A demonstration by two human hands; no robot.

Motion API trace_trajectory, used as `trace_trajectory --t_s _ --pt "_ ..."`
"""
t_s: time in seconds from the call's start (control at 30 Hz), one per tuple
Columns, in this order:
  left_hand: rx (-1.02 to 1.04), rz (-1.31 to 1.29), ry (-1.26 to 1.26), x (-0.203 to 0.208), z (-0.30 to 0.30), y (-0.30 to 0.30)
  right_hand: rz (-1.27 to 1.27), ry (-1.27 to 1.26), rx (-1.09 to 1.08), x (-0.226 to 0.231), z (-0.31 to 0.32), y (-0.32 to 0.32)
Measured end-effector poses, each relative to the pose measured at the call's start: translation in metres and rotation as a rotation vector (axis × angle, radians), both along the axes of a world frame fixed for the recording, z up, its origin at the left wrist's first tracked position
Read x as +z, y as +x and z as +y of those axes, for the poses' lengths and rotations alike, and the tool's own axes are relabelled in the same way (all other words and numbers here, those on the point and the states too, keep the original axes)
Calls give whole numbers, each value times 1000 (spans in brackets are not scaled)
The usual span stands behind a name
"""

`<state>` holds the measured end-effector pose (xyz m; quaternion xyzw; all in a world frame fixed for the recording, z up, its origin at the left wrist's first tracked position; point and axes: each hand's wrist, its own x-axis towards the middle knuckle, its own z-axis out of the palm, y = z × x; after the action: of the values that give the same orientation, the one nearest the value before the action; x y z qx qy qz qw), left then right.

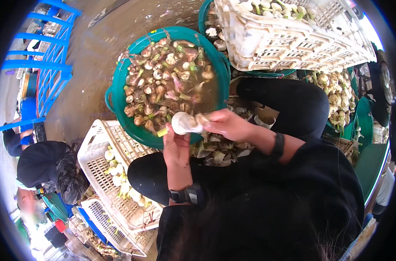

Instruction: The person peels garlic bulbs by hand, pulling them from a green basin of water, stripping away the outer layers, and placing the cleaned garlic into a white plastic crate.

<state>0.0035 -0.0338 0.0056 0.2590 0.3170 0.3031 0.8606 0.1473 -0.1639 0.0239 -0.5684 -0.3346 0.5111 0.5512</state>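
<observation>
A white garlic bulb point(182, 122) with a short green stem stub is held up over the near edge of a green tub point(117, 85). My left hand point(177, 150) is closed around the bulb from below, its fingers partly hidden. From the right, my right hand point(230, 125) pinches loose, brownish outer skin point(201, 121) at the bulb's side. Inside the tub, many unpeeled garlic bulbs point(163, 82) with muddy skins and purplish stems float in brown water. Shed peels point(217, 150) lie in a heap below my right hand.
At my left leg stands a white crate point(91, 150) with peeled bulbs point(115, 169). Another white crate point(289, 45) rests over tubs at the far right. Paler bulbs point(335, 98) fill a container beyond my right knee. A blue metal frame point(54, 67) and a crouching person point(45, 165) are leftward.
</observation>
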Motion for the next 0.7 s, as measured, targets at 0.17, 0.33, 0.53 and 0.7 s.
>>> trace_trajectory --t_s 0.17,0.33,0.53,0.7 --pt "98 65 -522 -2 26 -14 517 468 -474 41 -15 28" --pt "373 -73 -230 39 57 -69 -495 -230 374 15 -18 62" --pt "553 -344 -214 82 42 -102 -1310 -303 64 -89 91 75" --pt "122 291 -127 23 26 -14 -1355 -644 514 -141 129 69"
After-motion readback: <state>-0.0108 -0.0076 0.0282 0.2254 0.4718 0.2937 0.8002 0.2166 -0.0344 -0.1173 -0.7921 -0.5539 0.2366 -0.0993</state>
